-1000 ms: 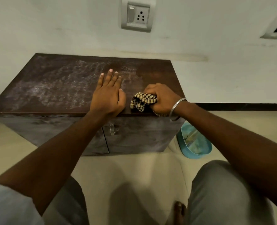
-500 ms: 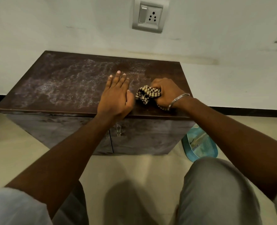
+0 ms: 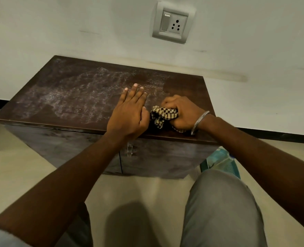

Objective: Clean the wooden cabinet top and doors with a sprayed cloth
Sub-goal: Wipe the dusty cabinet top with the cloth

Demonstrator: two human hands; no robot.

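Note:
A low dark wooden cabinet (image 3: 67,97) stands against the wall, its top covered with whitish dust streaks on the left and middle; the right part looks darker and wiped. My left hand (image 3: 129,113) lies flat, palm down, on the top near the front edge. Just to its right my right hand (image 3: 183,113), wearing a metal bangle, is shut on a bunched checked cloth (image 3: 161,114) pressed to the top. Two dusty doors (image 3: 156,157) with a small handle (image 3: 129,148) face me below.
A wall socket with switch (image 3: 172,24) is above the cabinet. A teal plastic object (image 3: 220,161) sits on the floor by the cabinet's right side. My knees (image 3: 219,202) are close in front; pale tiled floor (image 3: 13,166) lies to the left.
My right hand with the cloth moved away from the front edge, then came back a little toward it. The left hand stayed flat. The camera view shifted slightly.

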